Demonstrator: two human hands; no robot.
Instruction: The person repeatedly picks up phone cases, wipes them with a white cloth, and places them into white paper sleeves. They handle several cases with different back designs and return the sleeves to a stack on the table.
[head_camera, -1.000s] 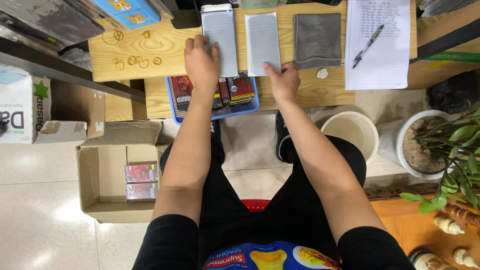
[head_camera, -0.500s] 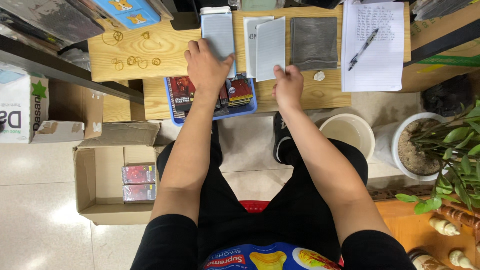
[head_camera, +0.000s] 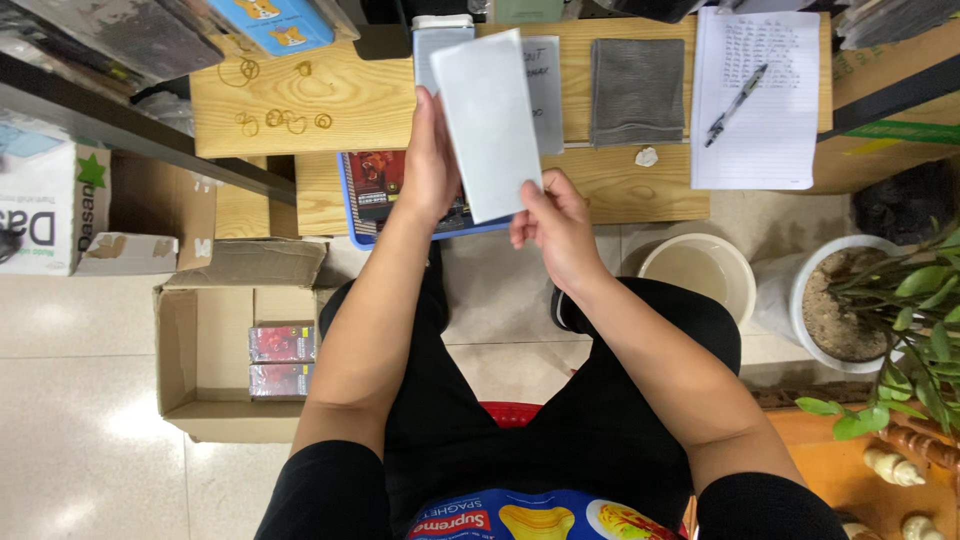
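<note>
Card (head_camera: 488, 125), white, tilted, lifted above desk (head_camera: 330, 100) front edge. Left hand (head_camera: 432, 165) grips its left edge; right hand (head_camera: 555, 215) pinches bottom right corner. Blue tray (head_camera: 352, 215) of red packs just beneath. Grey cloth (head_camera: 638, 90) and notepad (head_camera: 768, 95) with pen (head_camera: 736, 90) lie right, well apart. Open box (head_camera: 205, 360) on floor, left.

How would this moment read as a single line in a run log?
left hand: holds pale flat sheet | right hand: pinches its lower edge | sheet: lifted above blue tray | bench: grey cloth, pen on paper
</note>
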